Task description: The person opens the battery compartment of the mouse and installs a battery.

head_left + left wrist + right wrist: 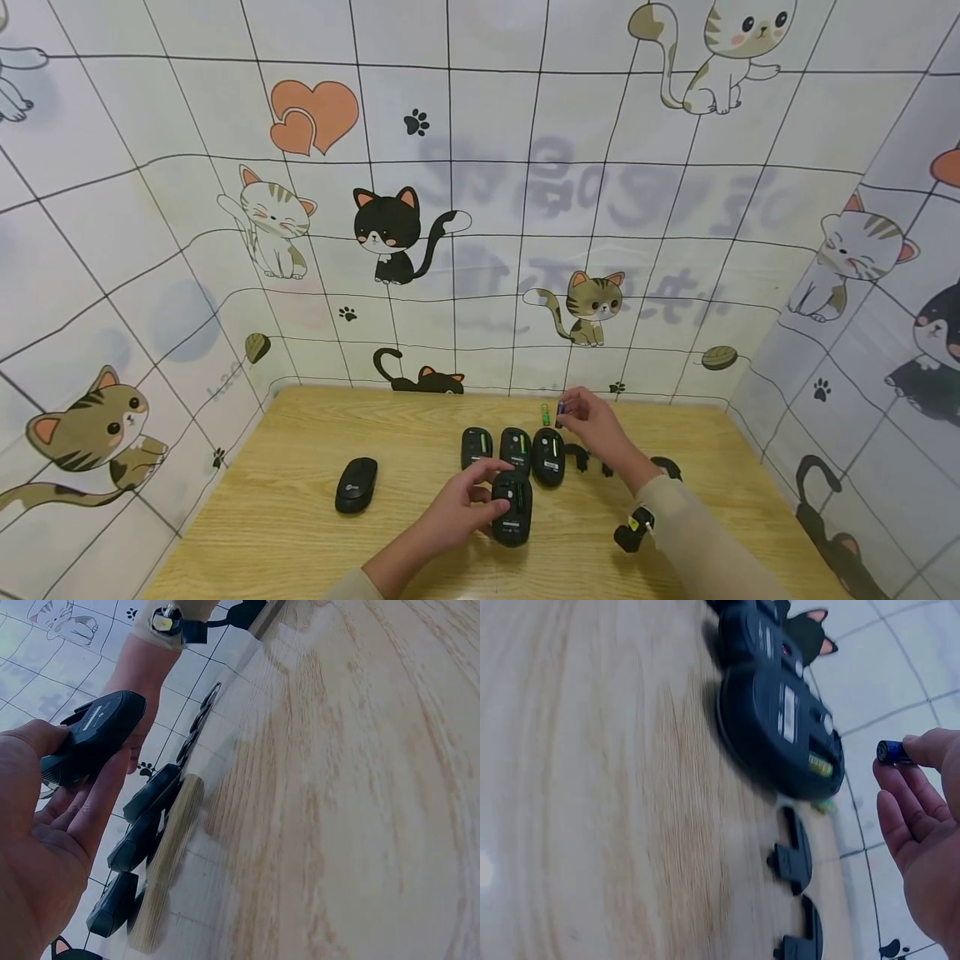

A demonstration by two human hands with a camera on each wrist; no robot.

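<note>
My left hand point(463, 507) grips a black computer mouse point(513, 518) by its side, thumb on the near edge, its underside with an uncovered battery slot facing up. In the left wrist view that mouse point(101, 733) is held above the table between thumb and fingers. My right hand point(594, 423) pinches a small blue battery point(560, 409) between thumb and fingertips, raised near the table's back edge. The right wrist view shows the battery point(891, 752) end-on. Just left of it in the head view is a green battery point(546, 415).
Three black mice lie underside up in a row, the right one point(548, 467) nearest my right hand. Another mouse point(356, 485) sits upright at left. Loose battery covers point(795, 859) lie beside the row. A cat-patterned sheet point(487, 200) encloses the wooden table point(262, 517).
</note>
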